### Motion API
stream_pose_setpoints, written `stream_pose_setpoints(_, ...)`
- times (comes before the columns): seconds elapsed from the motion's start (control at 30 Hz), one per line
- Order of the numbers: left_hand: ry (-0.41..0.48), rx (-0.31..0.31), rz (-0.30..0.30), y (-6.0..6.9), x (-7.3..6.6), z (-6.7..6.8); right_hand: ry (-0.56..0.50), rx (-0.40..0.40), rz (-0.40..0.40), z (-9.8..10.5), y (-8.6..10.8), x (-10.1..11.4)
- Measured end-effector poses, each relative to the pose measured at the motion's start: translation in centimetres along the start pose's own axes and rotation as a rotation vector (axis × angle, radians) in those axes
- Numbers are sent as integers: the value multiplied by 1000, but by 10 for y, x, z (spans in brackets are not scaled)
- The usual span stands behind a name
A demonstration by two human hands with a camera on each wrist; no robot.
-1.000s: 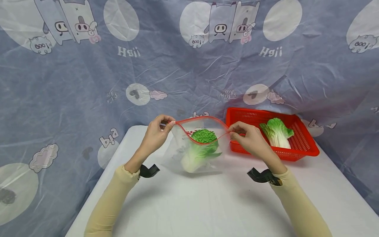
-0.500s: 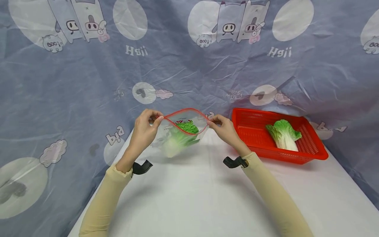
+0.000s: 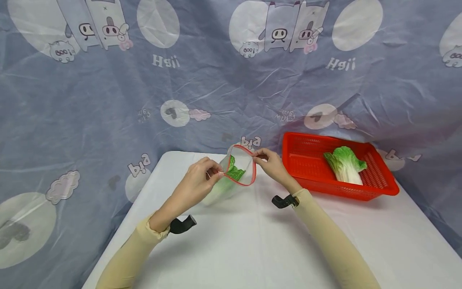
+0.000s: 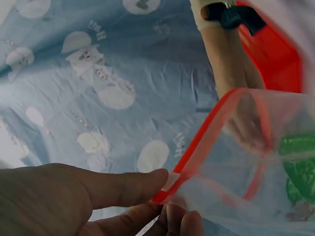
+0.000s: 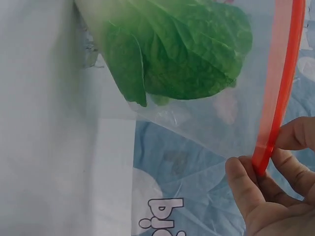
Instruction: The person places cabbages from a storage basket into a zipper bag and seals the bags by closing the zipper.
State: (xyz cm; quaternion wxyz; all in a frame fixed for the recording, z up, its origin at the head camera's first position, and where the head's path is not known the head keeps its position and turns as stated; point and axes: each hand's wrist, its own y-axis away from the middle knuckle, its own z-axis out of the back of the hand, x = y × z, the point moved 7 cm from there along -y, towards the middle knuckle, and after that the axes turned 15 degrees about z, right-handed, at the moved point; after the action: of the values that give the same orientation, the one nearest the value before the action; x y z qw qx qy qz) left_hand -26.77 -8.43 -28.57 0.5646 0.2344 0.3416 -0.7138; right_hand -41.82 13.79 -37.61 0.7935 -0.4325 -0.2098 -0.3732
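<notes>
A clear zip bag [image 3: 248,184] with a red zip edge hangs between both hands, its mouth spread and facing right. Inside it lies a Chinese cabbage [image 5: 192,49], green leaves toward the mouth and the pale stem end toward the lower left. My left hand [image 3: 195,186] pinches the near corner of the red edge between thumb and fingers, clearly seen in the left wrist view. My right hand [image 3: 271,163] pinches the far corner of the edge; in the right wrist view its fingers [image 5: 243,189] bend around the red strip. The frosted plastic blurs the stem.
A red plastic basket [image 3: 306,176] stands at the back right of the white table [image 3: 245,249], with a second Chinese cabbage [image 3: 345,165] inside. Behind the table hangs a patterned grey-blue cloth [image 3: 216,80].
The bag first shifted left, away from the basket, and rose. Since then my left hand has come down and rightward, turning the mouth to the right. Both hands keep their pinch.
</notes>
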Motion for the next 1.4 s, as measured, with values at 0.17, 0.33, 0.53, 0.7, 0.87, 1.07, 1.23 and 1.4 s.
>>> stream_pose_setpoints(0.17, 9, 207, 12, 1, -8, -36, -40, 3, -4, -2, 4, -10)
stream_pose_setpoints(0.33, 5, 397, 23, -3, -9, -72, -83, -9, -4, -5, 7, -18)
stream_pose_setpoints(0.53, -39, 245, 43, -36, 0, -92, -62, -10, -10, -3, 10, -20)
stream_pose_setpoints(0.7, -26, 81, 120, -65, 18, -103, -45, 17, -20, -2, 11, -16)
stream_pose_setpoints(0.87, -25, 65, 164, -71, 28, -114, -31, 83, -33, -2, 16, -13)
stream_pose_setpoints(1.07, 132, 109, 198, -66, 23, -110, -21, 134, -51, 11, 23, -17)
stream_pose_setpoints(1.23, 197, 152, 230, -61, 23, -106, -46, 122, -62, 43, 28, -16)
stream_pose_setpoints(1.4, 203, 168, 230, -55, 25, -105, 144, -86, -123, 112, 35, -21)
